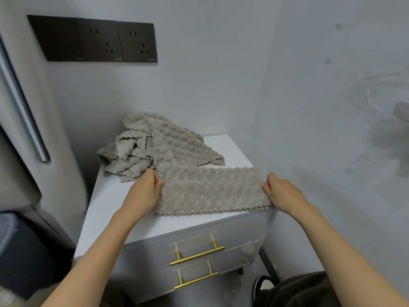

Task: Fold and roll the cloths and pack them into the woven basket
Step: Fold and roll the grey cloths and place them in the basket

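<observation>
Folded cloth (212,191) lying flat on near part of white cabinet top (230,149), long axis running left-right, scalloped edge facing near. Left hand (146,187) pinching its left end, right hand (281,191) gripping right end; cloth stretching between them. Fingertips tucking under fabric, partly hidden. Loose cloth pile (155,145) sitting far-left behind, touching it. Basket not showing.

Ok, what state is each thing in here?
Front cloth, folded into a strip, flat on the cabinet, pinched at both ends.
Cloth pile, loose and crumpled behind it.
Left hand, grips the strip's left end.
Right hand, grips the right end.
Drawers, both shut.
Sockets, nothing plugged in.
Basket, not in view.
</observation>
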The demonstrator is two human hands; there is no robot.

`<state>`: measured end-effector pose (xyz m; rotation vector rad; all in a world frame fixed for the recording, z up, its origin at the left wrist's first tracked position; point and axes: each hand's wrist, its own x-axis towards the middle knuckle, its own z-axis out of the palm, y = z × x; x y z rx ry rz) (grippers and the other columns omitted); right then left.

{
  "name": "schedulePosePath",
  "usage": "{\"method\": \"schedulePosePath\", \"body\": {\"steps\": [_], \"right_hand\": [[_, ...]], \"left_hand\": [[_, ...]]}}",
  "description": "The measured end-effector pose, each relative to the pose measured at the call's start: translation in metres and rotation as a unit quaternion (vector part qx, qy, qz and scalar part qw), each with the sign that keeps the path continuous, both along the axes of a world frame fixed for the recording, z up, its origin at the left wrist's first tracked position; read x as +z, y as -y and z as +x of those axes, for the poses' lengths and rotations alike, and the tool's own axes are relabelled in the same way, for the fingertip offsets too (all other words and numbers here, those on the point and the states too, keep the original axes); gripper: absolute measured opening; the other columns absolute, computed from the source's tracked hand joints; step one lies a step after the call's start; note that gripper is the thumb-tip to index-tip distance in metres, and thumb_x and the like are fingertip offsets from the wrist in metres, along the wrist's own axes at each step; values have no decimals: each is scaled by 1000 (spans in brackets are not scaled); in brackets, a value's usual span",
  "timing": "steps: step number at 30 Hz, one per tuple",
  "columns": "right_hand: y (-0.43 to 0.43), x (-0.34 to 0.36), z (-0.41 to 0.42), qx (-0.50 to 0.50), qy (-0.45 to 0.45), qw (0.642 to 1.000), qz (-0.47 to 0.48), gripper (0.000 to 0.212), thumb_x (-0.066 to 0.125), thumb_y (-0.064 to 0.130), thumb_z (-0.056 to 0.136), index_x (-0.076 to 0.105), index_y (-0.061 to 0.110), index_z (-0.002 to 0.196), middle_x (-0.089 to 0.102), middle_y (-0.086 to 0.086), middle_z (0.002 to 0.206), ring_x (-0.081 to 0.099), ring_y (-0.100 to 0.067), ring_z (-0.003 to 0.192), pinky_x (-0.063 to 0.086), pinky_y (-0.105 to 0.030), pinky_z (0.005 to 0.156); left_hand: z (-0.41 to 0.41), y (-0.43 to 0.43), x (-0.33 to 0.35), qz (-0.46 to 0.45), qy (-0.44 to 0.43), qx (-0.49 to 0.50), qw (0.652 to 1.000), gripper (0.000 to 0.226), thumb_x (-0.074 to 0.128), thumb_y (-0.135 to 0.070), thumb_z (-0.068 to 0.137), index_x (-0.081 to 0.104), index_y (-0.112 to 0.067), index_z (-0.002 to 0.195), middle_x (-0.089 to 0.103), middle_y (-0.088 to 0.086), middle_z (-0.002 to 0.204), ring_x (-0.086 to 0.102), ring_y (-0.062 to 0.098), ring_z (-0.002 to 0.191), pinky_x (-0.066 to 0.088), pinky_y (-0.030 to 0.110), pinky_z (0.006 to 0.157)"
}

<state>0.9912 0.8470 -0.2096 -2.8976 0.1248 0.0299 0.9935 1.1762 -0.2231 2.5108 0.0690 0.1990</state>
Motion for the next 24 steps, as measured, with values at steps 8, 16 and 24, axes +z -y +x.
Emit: {"method": "schedulePosePath", "body": {"steps": [8,16,24], "right_hand": [[-3,-2,13,-74,-43,994,70,46,40,57,94,43,12,85,56,-8,86,54,-27,84,40,-33,70],[-9,5,25,-55,-92,984,142,40,67,38,82,39,18,61,46,2,66,50,-19,69,37,-28,61],[-12,18,26,-72,70,989,109,28,51,0,75,38,18,91,50,-2,81,50,-28,79,32,-32,63]], "left_hand": [[1,11,9,47,106,30,993,40,53,-32,95,45,-8,126,48,10,120,47,26,110,42,35,84],[28,38,4,203,69,-159,964,56,41,-49,95,32,-23,144,36,-6,149,22,14,141,2,46,117],[50,45,15,219,-1,-147,965,38,53,-62,84,49,-25,82,51,-9,76,47,16,81,28,34,79]]}}
